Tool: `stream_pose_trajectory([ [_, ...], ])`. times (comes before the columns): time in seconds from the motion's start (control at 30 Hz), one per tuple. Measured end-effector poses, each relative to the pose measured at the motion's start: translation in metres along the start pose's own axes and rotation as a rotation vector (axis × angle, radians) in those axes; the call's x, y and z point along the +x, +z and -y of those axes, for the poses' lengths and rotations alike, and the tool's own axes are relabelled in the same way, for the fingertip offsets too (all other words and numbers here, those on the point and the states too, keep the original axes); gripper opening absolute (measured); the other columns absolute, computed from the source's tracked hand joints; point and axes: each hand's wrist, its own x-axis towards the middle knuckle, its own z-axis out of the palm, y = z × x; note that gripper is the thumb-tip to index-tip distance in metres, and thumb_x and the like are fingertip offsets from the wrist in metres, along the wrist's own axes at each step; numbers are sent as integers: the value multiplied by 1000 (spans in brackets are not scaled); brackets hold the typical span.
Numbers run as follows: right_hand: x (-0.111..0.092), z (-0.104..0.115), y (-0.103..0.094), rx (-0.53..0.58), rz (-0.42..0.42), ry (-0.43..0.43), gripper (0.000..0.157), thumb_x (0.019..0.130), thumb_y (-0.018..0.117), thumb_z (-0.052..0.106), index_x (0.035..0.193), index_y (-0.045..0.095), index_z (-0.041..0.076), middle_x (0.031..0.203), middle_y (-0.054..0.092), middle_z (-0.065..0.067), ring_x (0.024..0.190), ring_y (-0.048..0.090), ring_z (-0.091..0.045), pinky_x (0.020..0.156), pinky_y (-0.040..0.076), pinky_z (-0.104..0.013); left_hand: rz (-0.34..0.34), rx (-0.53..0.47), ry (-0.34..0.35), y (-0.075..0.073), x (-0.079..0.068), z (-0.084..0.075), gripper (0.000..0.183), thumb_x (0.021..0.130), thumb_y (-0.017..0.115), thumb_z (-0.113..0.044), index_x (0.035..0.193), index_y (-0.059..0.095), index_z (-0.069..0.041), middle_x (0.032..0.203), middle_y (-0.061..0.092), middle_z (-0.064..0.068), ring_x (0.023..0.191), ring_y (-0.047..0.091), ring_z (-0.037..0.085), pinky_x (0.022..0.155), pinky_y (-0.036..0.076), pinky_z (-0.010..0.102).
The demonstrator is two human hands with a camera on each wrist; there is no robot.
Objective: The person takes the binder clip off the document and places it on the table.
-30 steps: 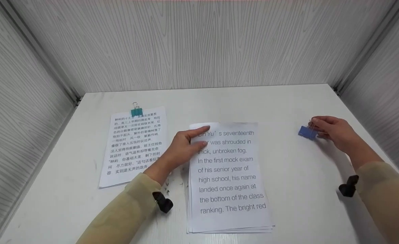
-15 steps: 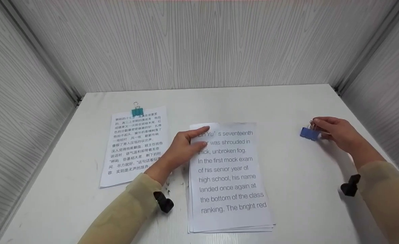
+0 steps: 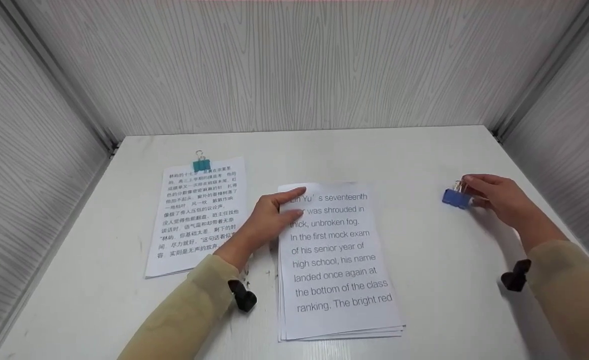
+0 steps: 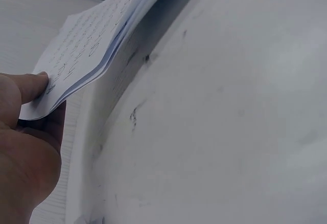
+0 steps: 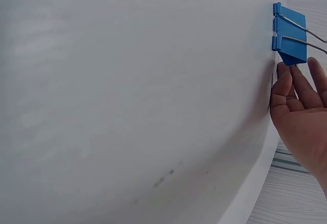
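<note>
Thumb and fingers of the right hand [image 3: 507, 202] pinch a blue clip [image 3: 456, 199] on the side with its wire handles [image 5: 306, 42]. The handles stand apart, not squeezed together. The left hand [image 3: 271, 217] pinches a pile of paper [image 3: 334, 270] by its top left edge, thumb on top and fingers under it.

What is new? A second ago the blue clip leans over more; now it sits straighter, with its handles showing more. The top right corner of the pile is also a bit further left. To me, these look like small fixes to the hold, and no paper is in the clip so far.

The blue clip hangs just past the right fingertips, well apart from the pile and to its right. The pile lies right below the left thumb and runs down the white table [image 3: 449, 295] toward the person. That edge is lifted off the table a bit.

To the left lies another pile [image 3: 199, 215], with a green clip [image 3: 201, 165] on its top edge.
</note>
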Motion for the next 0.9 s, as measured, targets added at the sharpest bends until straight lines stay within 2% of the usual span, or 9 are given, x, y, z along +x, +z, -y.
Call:
stream_pose_trajectory([
  [0.23,-5,3,-6,-11,-30,-19,69,93,58,50,144,44,5,120,65,12,116,57,-7,90,49,-23,-11,42,-40,0,10,9,50,89,71,-12,133,60,-34,135,57,-9,120,54,9,106,37,32],
  [0.37,-9,8,-8,-44,-99,-62,67,92,58,51,141,48,7,117,64,16,117,56,-7,89,48,-21,-8,116,-57,2,13,9,51,90,70,-12,136,58,-31,139,53,-10,128,47,9,109,33,31],
  [0.5,-12,19,-6,-157,-197,-101,70,90,57,57,143,46,13,125,58,8,117,52,-10,87,45,-16,-7,182,-73,3,15,10,52,91,68,-13,140,55,-28,141,51,-11,133,41,8,112,29,32],
  [0.6,-17,30,2,-265,-244,-152,70,90,57,58,144,46,16,133,55,-2,118,51,-14,85,43,-15,-9,221,-81,3,16,9,52,91,68,-14,140,55,-28,140,52,-10,133,40,8,111,29,32],
  [0.67,-22,38,11,-331,-263,-206,66,90,58,57,142,49,17,132,57,-3,119,52,-17,82,43,-14,-11,256,-79,3,16,6,53,91,69,-14,140,56,-28,140,53,-9,132,41,8,111,30,32],
  [0.8,-32,52,35,-461,-241,-303,65,91,59,55,141,50,16,133,58,-8,124,52,-26,82,42,-13,-26,358,-79,3,17,0,54,87,72,-19,138,57,-33,141,53,-5,134,41,11,112,29,32],
  [0.9,-39,60,56,-516,-201,-360,63,91,60,55,140,51,16,133,59,-7,123,54,-25,87,44,-22,-38,433,-79,3,16,-6,57,85,75,-25,138,56,-36,150,42,-2,141,32,16,114,25,34],
])
